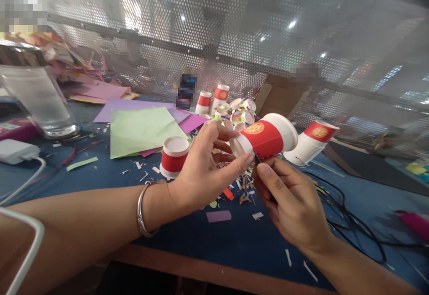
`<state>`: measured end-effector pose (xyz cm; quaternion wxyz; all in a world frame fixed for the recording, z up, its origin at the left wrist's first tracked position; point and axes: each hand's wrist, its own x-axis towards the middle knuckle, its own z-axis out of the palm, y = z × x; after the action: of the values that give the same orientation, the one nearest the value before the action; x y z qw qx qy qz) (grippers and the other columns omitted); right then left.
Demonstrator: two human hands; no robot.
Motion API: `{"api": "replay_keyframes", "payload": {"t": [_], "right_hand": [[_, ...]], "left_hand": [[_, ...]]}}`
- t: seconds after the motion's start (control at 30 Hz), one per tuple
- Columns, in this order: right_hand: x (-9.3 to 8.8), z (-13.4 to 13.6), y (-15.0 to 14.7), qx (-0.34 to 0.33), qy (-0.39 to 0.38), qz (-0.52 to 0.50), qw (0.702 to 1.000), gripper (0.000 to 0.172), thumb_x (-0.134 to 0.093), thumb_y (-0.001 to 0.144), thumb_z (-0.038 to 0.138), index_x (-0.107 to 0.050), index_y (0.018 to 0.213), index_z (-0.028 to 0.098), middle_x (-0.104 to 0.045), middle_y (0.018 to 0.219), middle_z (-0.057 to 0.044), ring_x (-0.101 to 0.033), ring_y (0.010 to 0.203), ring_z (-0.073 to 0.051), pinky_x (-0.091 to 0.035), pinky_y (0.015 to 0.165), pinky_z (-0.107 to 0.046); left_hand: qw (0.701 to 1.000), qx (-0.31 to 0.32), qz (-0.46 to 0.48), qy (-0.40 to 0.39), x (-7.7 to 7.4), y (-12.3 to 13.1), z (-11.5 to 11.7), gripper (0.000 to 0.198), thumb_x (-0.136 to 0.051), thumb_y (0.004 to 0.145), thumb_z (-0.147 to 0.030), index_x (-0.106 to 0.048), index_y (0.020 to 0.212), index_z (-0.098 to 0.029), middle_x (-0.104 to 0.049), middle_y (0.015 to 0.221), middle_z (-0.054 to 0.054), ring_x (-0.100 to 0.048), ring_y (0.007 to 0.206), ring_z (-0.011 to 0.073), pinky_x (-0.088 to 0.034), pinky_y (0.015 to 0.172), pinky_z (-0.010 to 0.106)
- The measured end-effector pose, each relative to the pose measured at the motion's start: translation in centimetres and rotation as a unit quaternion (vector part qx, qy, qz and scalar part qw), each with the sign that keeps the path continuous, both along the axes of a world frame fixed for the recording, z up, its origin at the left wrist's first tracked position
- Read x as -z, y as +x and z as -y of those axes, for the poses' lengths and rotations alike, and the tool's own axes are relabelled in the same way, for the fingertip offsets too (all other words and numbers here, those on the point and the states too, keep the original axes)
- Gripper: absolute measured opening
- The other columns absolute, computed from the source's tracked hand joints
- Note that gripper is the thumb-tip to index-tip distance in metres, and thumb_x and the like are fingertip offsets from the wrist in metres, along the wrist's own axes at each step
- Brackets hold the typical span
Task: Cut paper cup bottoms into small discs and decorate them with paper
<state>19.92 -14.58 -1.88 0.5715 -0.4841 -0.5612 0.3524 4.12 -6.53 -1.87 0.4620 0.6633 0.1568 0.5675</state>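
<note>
A red and white paper cup point(268, 135) with a gold emblem lies on its side in the air, its rim pointing right. The fingers and thumb of my left hand point(211, 165) are closed around its base end. My right hand point(290, 196) pinches a thin, dark, blade-like tool point(257, 158), whose tip meets the cup near my left thumb. Most of that tool is hidden in my fingers. An upside-down short paper cup point(174, 155) stands on the table just left of my left hand.
Cut paper scraps point(219, 216) litter the blue table point(187, 250). Behind my hands are a pile of cup pieces point(239, 111), more cups point(220, 96) and a tilted cup stack point(311, 143). Coloured sheets point(144, 129) and a glass of water point(40, 94) are left, black cables point(351, 223) right.
</note>
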Motion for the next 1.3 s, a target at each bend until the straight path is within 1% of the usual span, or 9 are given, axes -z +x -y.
{"api": "replay_keyframes", "payload": {"t": [0.13,0.27,0.33,0.4,0.47,0.6,0.77,1.07,1.3], "right_hand": [[0.0,0.0,-0.1,-0.015,-0.007,-0.009,1.000,0.034,-0.066,0.096,0.047,-0.058,0.077,0.021,-0.042,0.056,0.008,-0.033,0.041,-0.002,-0.023,0.035,-0.015],[0.1,-0.2,-0.1,-0.016,-0.002,-0.011,1.000,0.037,-0.066,0.096,0.047,-0.055,0.074,0.020,-0.041,0.055,0.008,-0.033,0.042,-0.002,-0.023,0.036,-0.015],[0.2,-0.2,-0.1,-0.013,0.002,-0.011,1.000,0.037,-0.066,0.096,0.047,-0.054,0.073,0.020,-0.040,0.055,0.008,-0.033,0.042,-0.003,-0.022,0.035,-0.015],[0.2,-0.3,-0.1,-0.013,0.007,-0.013,1.000,0.038,-0.066,0.096,0.047,-0.054,0.073,0.020,-0.041,0.055,0.007,-0.032,0.042,-0.003,-0.021,0.035,-0.015],[0.3,-0.3,-0.1,-0.016,0.009,-0.016,1.000,0.037,-0.065,0.096,0.047,-0.054,0.073,0.020,-0.040,0.056,0.007,-0.032,0.042,-0.003,-0.021,0.035,-0.016],[0.4,-0.4,-0.2,-0.024,0.008,-0.026,0.999,0.033,-0.065,0.097,0.046,-0.057,0.077,0.021,-0.039,0.056,0.008,-0.030,0.041,-0.003,-0.022,0.035,-0.016],[0.6,-0.3,-0.2,-0.025,0.022,-0.026,0.999,0.031,-0.064,0.098,0.043,-0.057,0.077,0.021,-0.038,0.057,0.008,-0.029,0.042,-0.003,-0.022,0.036,-0.016],[0.4,-0.2,-0.1,-0.024,0.032,-0.004,0.999,0.029,-0.063,0.099,0.042,-0.058,0.080,0.021,-0.038,0.057,0.008,-0.029,0.043,-0.004,-0.021,0.037,-0.017],[0.1,0.1,-0.1,-0.024,0.033,0.017,0.999,0.028,-0.063,0.099,0.042,-0.060,0.082,0.020,-0.040,0.056,0.007,-0.031,0.045,-0.005,-0.020,0.039,-0.019]], "left_hand": [[0.996,-0.033,-0.007,0.088,0.4,-0.1,-0.3,0.028,-0.074,0.086,-0.024,-0.055,0.106,-0.019,-0.051,0.109,0.006,-0.062,0.090,0.0143,-0.063,0.081,0.032],[0.981,-0.080,-0.018,0.175,0.4,-0.3,-0.7,0.027,-0.072,0.085,-0.015,-0.057,0.108,-0.018,-0.046,0.109,0.006,-0.060,0.094,0.0154,-0.064,0.085,0.033],[0.972,-0.108,-0.031,0.206,0.2,-0.4,-0.9,0.030,-0.071,0.084,-0.013,-0.057,0.110,-0.019,-0.047,0.108,0.006,-0.058,0.097,0.0171,-0.063,0.086,0.034],[0.968,-0.124,-0.039,0.216,0.1,-0.4,-1.0,0.031,-0.072,0.083,-0.013,-0.058,0.110,-0.020,-0.048,0.108,0.006,-0.057,0.100,0.0185,-0.063,0.087,0.036],[0.975,-0.110,-0.030,0.193,0.0,-0.4,-0.9,0.030,-0.072,0.083,-0.015,-0.057,0.108,-0.020,-0.049,0.108,0.006,-0.059,0.097,0.0175,-0.063,0.085,0.035],[0.992,-0.058,-0.022,0.110,0.5,0.0,-0.6,0.028,-0.073,0.084,-0.021,-0.055,0.106,-0.019,-0.054,0.107,0.006,-0.062,0.088,0.0150,-0.064,0.078,0.032],[0.990,-0.072,-0.027,0.119,1.1,0.2,-0.1,0.028,-0.072,0.085,-0.020,-0.057,0.108,-0.019,-0.056,0.106,0.007,-0.062,0.092,0.0159,-0.063,0.080,0.031],[0.989,-0.082,-0.027,0.119,1.0,0.2,-0.1,0.029,-0.072,0.084,-0.020,-0.056,0.108,-0.019,-0.055,0.111,0.008,-0.063,0.092,0.0160,-0.062,0.079,0.033],[0.995,-0.079,-0.024,0.057,0.5,0.1,0.8,0.037,-0.077,0.080,-0.029,-0.054,0.108,-0.019,-0.060,0.104,0.008,-0.062,0.086,0.0171,-0.060,0.075,0.035]]}}
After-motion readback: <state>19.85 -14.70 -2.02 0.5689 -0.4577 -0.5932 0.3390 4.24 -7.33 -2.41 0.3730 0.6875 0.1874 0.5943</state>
